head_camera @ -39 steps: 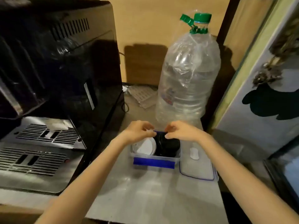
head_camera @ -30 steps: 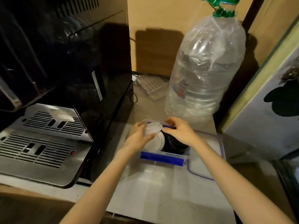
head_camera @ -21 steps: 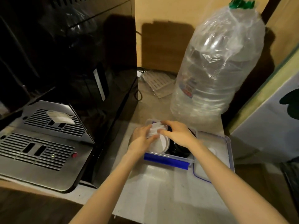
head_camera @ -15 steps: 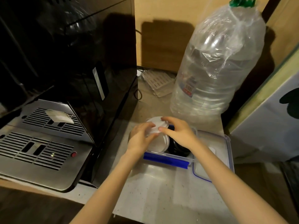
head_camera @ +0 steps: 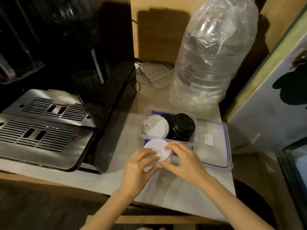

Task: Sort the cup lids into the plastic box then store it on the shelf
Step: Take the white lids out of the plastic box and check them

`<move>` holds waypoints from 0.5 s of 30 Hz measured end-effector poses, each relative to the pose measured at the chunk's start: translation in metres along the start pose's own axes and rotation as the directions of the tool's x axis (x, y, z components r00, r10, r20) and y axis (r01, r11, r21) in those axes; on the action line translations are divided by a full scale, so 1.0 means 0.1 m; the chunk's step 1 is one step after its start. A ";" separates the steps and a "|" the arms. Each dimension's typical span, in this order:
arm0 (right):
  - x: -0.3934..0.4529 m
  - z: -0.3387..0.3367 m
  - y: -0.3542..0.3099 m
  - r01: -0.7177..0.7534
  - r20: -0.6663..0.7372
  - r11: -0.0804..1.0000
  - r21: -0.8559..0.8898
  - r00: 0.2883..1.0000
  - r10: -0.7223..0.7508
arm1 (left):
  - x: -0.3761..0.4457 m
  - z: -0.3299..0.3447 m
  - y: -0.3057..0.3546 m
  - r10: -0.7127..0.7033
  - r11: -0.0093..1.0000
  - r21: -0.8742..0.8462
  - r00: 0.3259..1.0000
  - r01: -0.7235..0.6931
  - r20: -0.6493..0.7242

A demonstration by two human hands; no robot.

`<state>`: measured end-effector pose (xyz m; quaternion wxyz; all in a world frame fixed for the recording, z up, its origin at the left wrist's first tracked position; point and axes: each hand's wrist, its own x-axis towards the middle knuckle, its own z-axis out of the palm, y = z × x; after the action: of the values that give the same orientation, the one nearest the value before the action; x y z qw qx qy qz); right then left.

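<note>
Since half a second ago, both hands have been drawn back from above the plastic box toward the near side of the counter, and a small stack of white lids has been brought out with them.

At the left, a black coffee machine (head_camera: pixel 66 52) with a slotted steel drip tray (head_camera: pixel 39 130) is seen, taking up most of that side. A large clear water bottle (head_camera: pixel 211 60), wrapped in thin plastic film, is stood at the back right of the pale counter (head_camera: pixel 174 193), just behind the box.

The clear plastic box (head_camera: pixel 194 120) is set in the middle of the counter, with a blue clasp at its far rim. Inside it, white cup lids (head_camera: pixel 156 127) are stacked at the left and black cup lids (head_camera: pixel 182 126) at the right, the two stacks touching. The box's own flat cover (head_camera: pixel 214 155), edged in blue, is laid on the counter just to the right of the box, touching it.

The stack of white lids (head_camera: pixel 157 151) is held just in front of the box, above the counter. It is pinched from the left by the left hand (head_camera: pixel 141 166) and from the right by the right hand (head_camera: pixel 184 161), fingers curled round its rim.
</note>
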<state>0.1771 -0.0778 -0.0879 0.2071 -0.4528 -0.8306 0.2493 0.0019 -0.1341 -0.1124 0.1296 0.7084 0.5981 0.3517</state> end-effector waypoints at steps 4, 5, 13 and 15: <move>-0.25 0.24 0.10 -0.075 0.091 0.996 0.047 0.993 0.070 | -0.30 0.14 -0.07 -0.048 0.999 -0.007 0.994 0.049 0.103; -0.28 0.29 0.12 -0.100 0.110 0.993 0.057 0.989 0.093 | -0.34 0.18 -0.08 -0.058 0.998 -0.014 0.991 0.060 0.123; -0.30 0.45 0.24 -0.172 0.169 0.983 -0.064 0.969 0.181 | -0.32 0.30 -0.12 -0.026 0.996 0.087 0.975 0.007 0.221; -0.27 0.40 0.25 -0.159 0.181 0.985 -0.071 0.969 0.170 | -0.29 0.28 -0.10 -0.016 0.995 0.095 0.964 -0.009 0.264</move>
<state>0.1840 -0.0982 -0.1376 0.0941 -0.5004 -0.8126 0.2835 0.0111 -0.1526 -0.1486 0.1748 0.7533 0.5928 0.2249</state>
